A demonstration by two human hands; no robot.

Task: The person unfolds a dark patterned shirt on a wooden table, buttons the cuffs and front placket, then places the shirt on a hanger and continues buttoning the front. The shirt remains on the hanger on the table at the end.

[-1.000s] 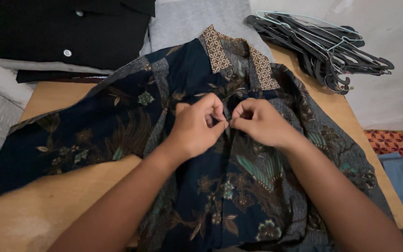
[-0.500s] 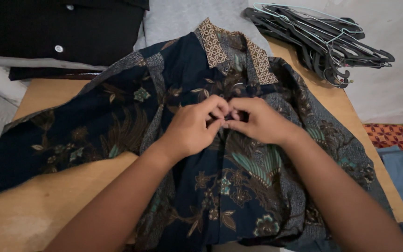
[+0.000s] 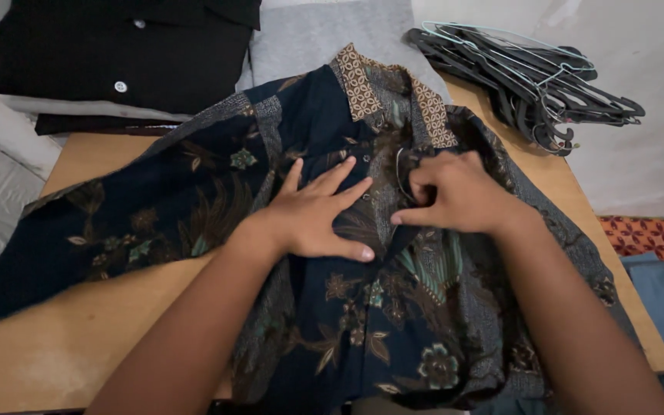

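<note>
Batik shirt [image 3: 194, 200] lies front-up, spread across the wooden table [image 3: 78, 346], collar [image 3: 393, 88] away from the person. Left hand [image 3: 313, 215] is flat and open, fingers spread, pressing the placket. Right hand [image 3: 459, 192] is curled, fingertips pinching the front edge just below the collar.

To do it well: keep the flat hand anchoring the cloth, pull the edge taut, align both front panels.

Cloth is thin and drapes in soft folds: dark navy, floral print, brown geometric collar. Rigid black hangers [image 3: 532, 77] are piled far right.
</note>
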